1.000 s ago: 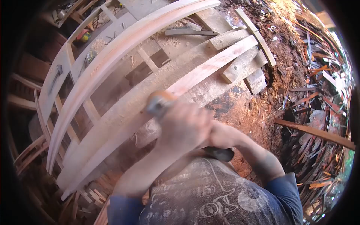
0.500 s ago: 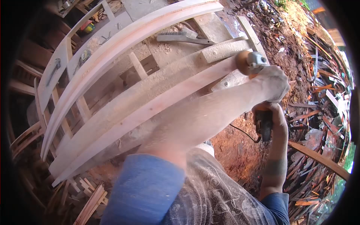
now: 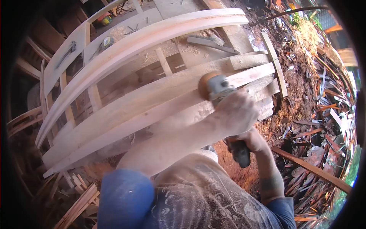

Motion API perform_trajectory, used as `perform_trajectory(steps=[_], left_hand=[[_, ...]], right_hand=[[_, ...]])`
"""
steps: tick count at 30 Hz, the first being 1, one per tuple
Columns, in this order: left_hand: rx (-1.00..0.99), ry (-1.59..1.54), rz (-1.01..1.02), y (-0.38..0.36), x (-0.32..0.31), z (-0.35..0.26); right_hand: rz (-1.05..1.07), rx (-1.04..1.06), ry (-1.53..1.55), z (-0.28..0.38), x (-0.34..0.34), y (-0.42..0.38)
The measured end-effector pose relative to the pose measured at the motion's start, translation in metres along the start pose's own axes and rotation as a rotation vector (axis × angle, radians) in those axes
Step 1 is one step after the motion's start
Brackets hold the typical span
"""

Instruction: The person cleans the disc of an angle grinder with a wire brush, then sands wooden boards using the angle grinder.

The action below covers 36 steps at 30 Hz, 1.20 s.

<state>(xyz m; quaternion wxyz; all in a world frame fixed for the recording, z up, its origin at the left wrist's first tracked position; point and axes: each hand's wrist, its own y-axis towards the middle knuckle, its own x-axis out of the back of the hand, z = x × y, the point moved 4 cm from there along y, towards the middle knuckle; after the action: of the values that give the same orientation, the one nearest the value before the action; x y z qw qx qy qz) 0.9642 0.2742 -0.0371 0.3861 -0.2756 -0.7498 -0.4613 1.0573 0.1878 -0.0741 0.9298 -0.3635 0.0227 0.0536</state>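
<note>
Sawdust and offcuts cover the workshop ground. Nearest: right hand (image 3: 254, 142) wrapped shut around the rear handle of the angle grinder (image 3: 223, 103); left hand (image 3: 236, 112) clamped over its head. Disc sits on the curved plank (image 3: 152, 110), mid-length on the bench. Grinder judged heavy, rigid, best held at both ends. Beyond: second curved plank (image 3: 145, 42), tape measure (image 3: 108, 41)

One angle grinder (image 3: 219, 91) is in use, with two hands on it: the left hand (image 3: 236, 112) near the head and the right hand (image 3: 249, 141) on the rear handle. Three long curved wooden pieces lie across the bench (image 3: 171, 53): an upper one (image 3: 145, 38) and two lower ones (image 3: 126, 103) (image 3: 152, 114) side by side. One tape measure (image 3: 108, 41) and one brush (image 3: 211, 42) rest on the bench.
</note>
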Motion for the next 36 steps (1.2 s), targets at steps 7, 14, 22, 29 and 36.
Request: perform_trajectory(steps=[7, 14, 22, 29, 36], left_hand=[[0.237, -0.042, -0.049, -0.124, 0.107, 0.028], [0.513, 0.205, 0.035, -0.229, 0.187, 0.04], [0.329, 0.063, 0.059, -0.185, 0.142, 0.011], [-0.082, -0.103, 0.193, -0.052, 0.025, -0.018], [-0.162, -0.086, 0.046, 0.015, 0.01, -0.009]], right_hand=[[0.35, 0.126, -0.298, 0.02, -0.152, 0.009], [0.544, 0.281, -0.442, 0.019, -0.265, 0.024], [0.438, 0.316, -0.475, 0.004, -0.205, -0.002], [-0.092, -0.073, 0.042, -0.035, -0.066, -0.031], [-0.299, -0.032, 0.282, -0.018, -0.026, -0.024]])
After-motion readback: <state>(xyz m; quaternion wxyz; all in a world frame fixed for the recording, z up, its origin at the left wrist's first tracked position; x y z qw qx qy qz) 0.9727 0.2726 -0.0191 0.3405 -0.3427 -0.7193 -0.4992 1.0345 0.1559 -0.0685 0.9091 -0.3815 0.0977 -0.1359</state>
